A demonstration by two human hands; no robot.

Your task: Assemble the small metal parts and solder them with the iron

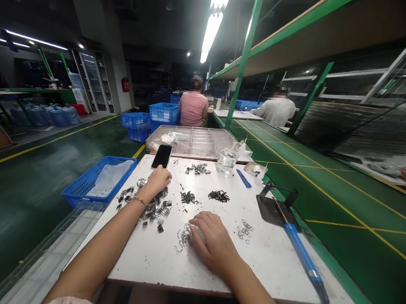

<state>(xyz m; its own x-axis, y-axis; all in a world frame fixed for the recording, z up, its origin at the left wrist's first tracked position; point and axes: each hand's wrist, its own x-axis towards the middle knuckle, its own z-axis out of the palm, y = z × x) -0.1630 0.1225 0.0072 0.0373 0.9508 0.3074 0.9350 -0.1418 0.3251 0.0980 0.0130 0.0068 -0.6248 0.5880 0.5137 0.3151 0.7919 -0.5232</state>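
Observation:
My left hand (158, 180) reaches to the lower edge of a phone (162, 157) with a dark screen; a fingertip seems to touch it. The hand looks open and holds nothing I can see. Under and beside its wrist lies a heap of shiny metal and black pieces (154, 210). My right hand (212, 239) rests over the right side of a small pile of thin silvery metal bits (183, 238), fingers slightly bent and thumb apart. Its fingertips hide part of that pile. Two piles of small black parts (219, 196) lie beyond it.
A soldering iron (301, 248) with a blue handle rests on its stand (276, 209) at right. Farther back are a glass bowl (227, 161), a blue tool (243, 178) and a clear compartment box (203, 142). A blue basket (98, 179) stands left; two people sit ahead.

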